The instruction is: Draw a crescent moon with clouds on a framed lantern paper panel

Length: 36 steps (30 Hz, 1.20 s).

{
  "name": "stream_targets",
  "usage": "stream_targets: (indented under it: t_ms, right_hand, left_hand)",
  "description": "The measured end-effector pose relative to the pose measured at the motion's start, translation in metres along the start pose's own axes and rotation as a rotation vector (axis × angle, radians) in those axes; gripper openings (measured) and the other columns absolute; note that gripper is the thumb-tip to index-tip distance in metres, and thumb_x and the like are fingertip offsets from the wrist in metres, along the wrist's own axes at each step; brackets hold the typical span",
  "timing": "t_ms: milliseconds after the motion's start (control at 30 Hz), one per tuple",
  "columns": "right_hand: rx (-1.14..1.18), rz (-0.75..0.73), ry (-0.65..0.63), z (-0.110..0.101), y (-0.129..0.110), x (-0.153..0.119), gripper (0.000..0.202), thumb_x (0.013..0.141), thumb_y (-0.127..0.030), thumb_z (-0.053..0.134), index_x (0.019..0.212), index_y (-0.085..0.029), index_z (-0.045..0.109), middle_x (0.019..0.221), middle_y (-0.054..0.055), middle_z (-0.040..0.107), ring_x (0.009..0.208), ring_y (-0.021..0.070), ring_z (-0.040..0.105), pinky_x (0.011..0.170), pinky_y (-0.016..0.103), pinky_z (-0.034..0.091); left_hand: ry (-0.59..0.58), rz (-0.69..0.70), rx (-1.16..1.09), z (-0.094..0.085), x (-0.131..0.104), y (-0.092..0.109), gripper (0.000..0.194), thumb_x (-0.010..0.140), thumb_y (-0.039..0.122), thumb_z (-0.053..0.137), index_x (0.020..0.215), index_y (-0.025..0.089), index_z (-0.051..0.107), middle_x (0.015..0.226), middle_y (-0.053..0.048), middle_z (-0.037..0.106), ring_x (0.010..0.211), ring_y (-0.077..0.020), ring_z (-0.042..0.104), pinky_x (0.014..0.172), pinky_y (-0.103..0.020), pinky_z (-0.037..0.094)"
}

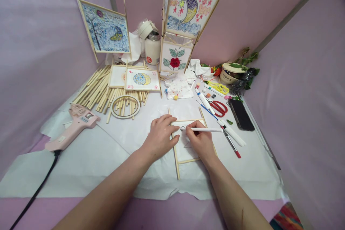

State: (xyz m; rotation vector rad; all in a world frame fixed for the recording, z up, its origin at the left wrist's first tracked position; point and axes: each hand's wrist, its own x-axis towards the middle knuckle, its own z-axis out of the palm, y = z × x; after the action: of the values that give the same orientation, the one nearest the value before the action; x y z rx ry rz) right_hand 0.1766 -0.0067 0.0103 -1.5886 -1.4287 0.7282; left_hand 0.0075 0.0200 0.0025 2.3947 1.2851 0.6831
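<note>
Head view: both forearms reach into my feed from the near side of the framed sheet. Left hand palm down across its left stick, fingers loosely spread, thumb tip over the paper, nothing gripped that I can see. Right hand over its right side, fingers curled, pinching a white pen. Sheet lies flat on the table covering, long axis running away from the wearer. Pen lies crosswise over it, tip leftward at dark drawn lines, tail past the right stick. Beyond the sheet's far left, I read "316" on a bottle's red label; beyond its far right, a bowl's characters, too small for me.
</note>
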Motion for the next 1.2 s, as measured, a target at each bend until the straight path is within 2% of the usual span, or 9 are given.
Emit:
stream_targets:
  t_ms: [967, 1200]
  right_hand:
    - [-0.006, -0.012, -0.041, 0.0004, -0.0028, 0.0004, 0.015, 0.081, -0.029, 0.057, 0.07, -0.019, 0.055, 0.061, -0.004, 0.053, 0.057, 0.012, 0.048, 0.056, 0.024, 0.038]
    - [0.006, -0.008, 0.0, 0.0001, -0.0024, 0.0003, 0.015, 0.081, -0.03, 0.057, 0.07, -0.019, 0.055, 0.06, -0.003, 0.053, 0.056, 0.0123, 0.047, 0.056, 0.025, 0.038]
  left_hand:
    - [0.016, 0.008, 0.001, 0.0022, -0.0002, -0.0013, 0.018, 0.081, 0.022, 0.065, 0.098, 0.025, 0.071, 0.128, -0.004, 0.06, 0.128, -0.0277, 0.043, 0.098, -0.047, 0.036]
    - [0.01, 0.008, 0.0, 0.0011, 0.0002, -0.0006, 0.019, 0.08, 0.022, 0.066, 0.098, 0.025, 0.071, 0.128, -0.004, 0.06, 0.128, -0.0277, 0.043, 0.098, -0.048, 0.036]
